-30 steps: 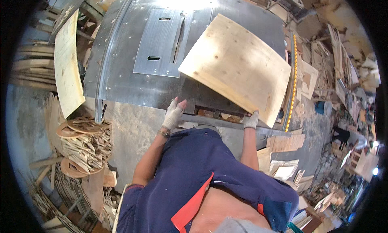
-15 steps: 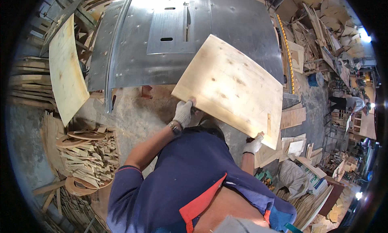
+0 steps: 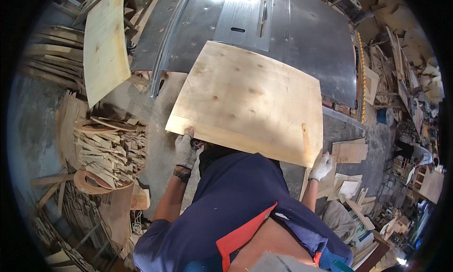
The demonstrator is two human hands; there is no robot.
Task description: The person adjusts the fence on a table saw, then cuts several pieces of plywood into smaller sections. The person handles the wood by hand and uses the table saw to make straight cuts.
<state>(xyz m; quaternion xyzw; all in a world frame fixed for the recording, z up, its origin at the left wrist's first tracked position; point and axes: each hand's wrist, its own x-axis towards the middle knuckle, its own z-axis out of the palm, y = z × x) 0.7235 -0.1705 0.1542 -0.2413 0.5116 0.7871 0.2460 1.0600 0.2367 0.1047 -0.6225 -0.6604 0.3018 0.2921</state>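
Note:
A pale plywood sheet with knots and a small patch near its right side spans the space before me. Its far edge overlaps the grey metal saw table in view. My left hand, in a whitish work glove, grips the near edge close to the left corner, thumb on top and fingers underneath. At the near right corner, my gloved right hand is closed around the sheet's edge; its fingers are partly hidden. A slotted insert plate lies in the table top beyond the sheet.
Another plywood sheet leans at the left, by stacked boards. Below it stands a heap of wood offcuts with curved pieces. Board pieces lie on the floor at right. A yellow toothed strip runs along the table's right side.
The plywood sheet has turned counter-clockwise, so its near edge lies more nearly across me. My left hand has swung left and nearer with its corner. The saw table has shifted up and right in view.

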